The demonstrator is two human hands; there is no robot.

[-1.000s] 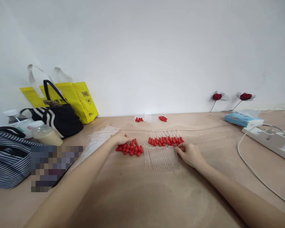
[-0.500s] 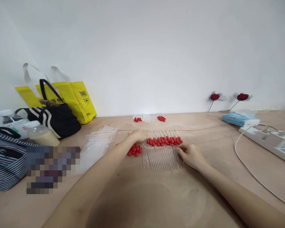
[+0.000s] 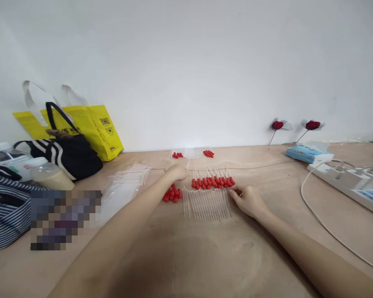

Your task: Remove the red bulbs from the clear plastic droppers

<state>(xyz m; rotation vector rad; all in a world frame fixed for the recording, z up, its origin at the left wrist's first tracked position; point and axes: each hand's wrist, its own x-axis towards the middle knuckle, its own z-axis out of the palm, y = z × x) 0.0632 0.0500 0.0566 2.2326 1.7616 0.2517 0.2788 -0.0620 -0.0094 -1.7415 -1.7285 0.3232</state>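
Several clear droppers with red rubber bulbs (image 3: 213, 182) lie side by side in a row, stems pointing to the wall. In front of them runs a row of clear thin tubes (image 3: 207, 204) without bulbs. My left hand (image 3: 176, 171) is just off the left end of the bulbed row, its fingers mostly hidden behind its back. Beneath my left wrist sits a pile of loose red bulbs (image 3: 173, 194), partly covered by the forearm. At the right end of the two rows my right hand (image 3: 247, 200) has thumb and fingertips drawn together; anything between them is too small to see.
Clear zip bags (image 3: 124, 186) lie left of my left forearm. Bags with red pieces (image 3: 208, 153) rest by the wall. Yellow (image 3: 105, 132) and black (image 3: 77, 155) bags and a bottle (image 3: 54, 178) stand left. A tissue pack (image 3: 309, 154), power strip (image 3: 342, 176) and cable (image 3: 313, 213) lie right.
The whole view has shifted slightly. My left hand has drawn a little away from the left end of the bulbed row. The right hand stays at the right end.
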